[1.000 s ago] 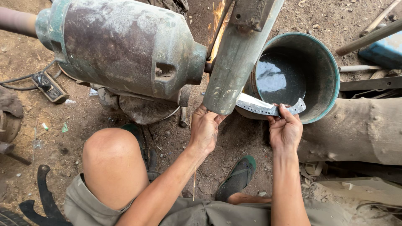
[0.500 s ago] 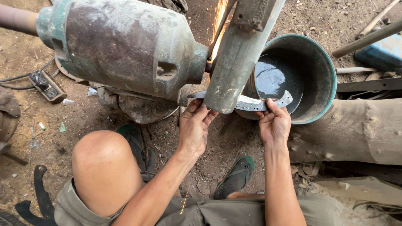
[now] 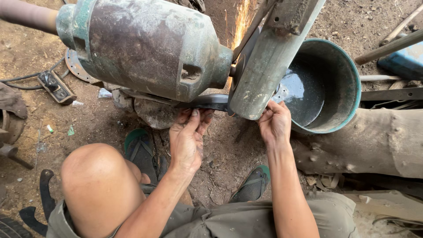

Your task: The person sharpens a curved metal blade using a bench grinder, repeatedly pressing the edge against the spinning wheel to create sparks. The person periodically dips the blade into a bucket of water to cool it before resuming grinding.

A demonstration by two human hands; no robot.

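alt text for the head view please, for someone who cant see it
Both the left hand and right hand press a curved dark metal blade against a green motor-driven grinder, throwing orange sparks. A round teal metal basin of water sits beside it.

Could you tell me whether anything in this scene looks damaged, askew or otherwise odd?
Yes: sparks fly off the grinder while both bare hands hold the curved blade close under it. The power strip lies in the dirt.
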